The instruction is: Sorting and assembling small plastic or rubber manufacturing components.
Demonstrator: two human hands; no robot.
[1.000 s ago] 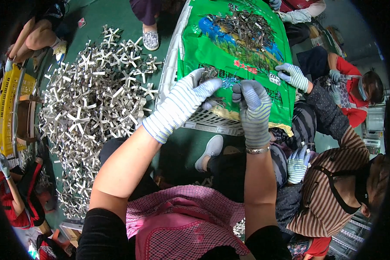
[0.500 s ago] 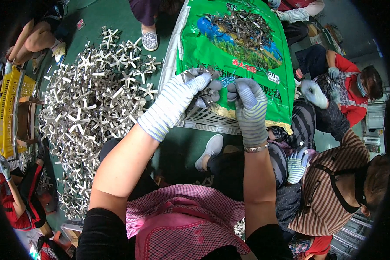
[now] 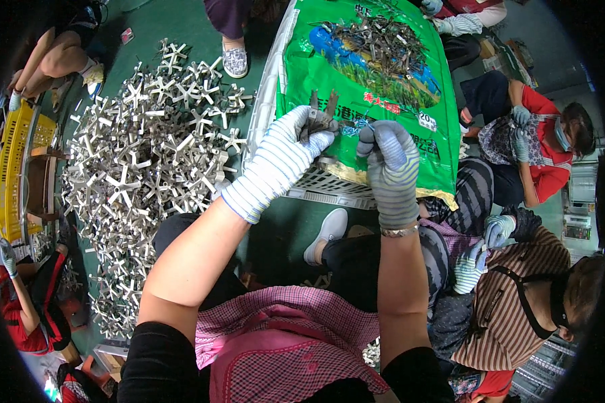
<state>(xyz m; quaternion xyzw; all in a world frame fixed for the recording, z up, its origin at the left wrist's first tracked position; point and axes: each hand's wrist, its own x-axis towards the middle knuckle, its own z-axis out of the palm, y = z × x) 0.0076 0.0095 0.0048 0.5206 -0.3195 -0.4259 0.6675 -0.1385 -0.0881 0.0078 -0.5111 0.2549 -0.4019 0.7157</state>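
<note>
Both my hands wear striped, grey-palmed gloves and are raised over the near edge of a green printed sack [image 3: 296, 74]. My left hand [image 3: 275, 158] is closed round a dark metal piece [image 3: 325, 111] with thin prongs that stick up past the fingers. Beside it, my right hand [image 3: 391, 164] has thumb and fingers pinched together; what they hold, if anything, is too small to make out. A small tangle of blue strands [image 3: 355, 126] shows between the two hands, right by the right fingertips. Farther up the sack lies a heap of dark metal pieces [image 3: 383, 43].
The sack rests over a white plastic crate [image 3: 329, 188]. A big pile of pale star-shaped metal parts [image 3: 148, 161] covers the floor on the left. A yellow basket [image 3: 10, 174] stands beyond it. Co-workers sit close on the right, one in a striped top [image 3: 511, 289].
My left hand has turned, so the metal piece's prongs now point up and away. My right hand has shifted slightly right, and the gap between the hands is a little wider.
</note>
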